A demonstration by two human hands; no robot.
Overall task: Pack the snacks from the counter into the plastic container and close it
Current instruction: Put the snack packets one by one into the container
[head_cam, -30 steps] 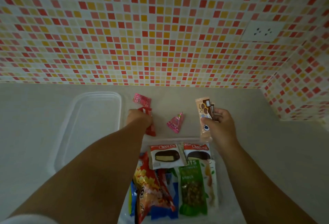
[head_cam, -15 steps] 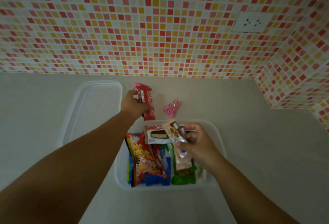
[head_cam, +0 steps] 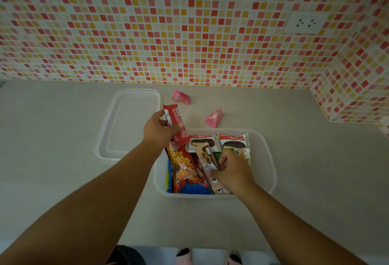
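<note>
A clear plastic container (head_cam: 267, 155) stands on the counter, holding several snack packs, among them two Choco Pie packs (head_cam: 202, 141) and an orange chips bag (head_cam: 183, 166). My left hand (head_cam: 160, 130) grips a red snack bar (head_cam: 174, 121) over the container's far left corner. My right hand (head_cam: 233, 170) is inside the container, holding a beige biscuit pack (head_cam: 207, 159) that lies on the other snacks. Two pink candy packs lie on the counter behind the container: one flat (head_cam: 181, 97), one pyramid-shaped (head_cam: 214, 118).
The clear lid (head_cam: 130, 123) lies flat on the counter left of the container. A mosaic tile wall rises behind and to the right, with a white socket (head_cam: 305, 22) on it. The counter's front edge runs along the bottom.
My right hand has brought the beige pack from behind the container down into it. My left hand has lifted the red bar off the counter toward the container, uncovering the flat pink pack.
</note>
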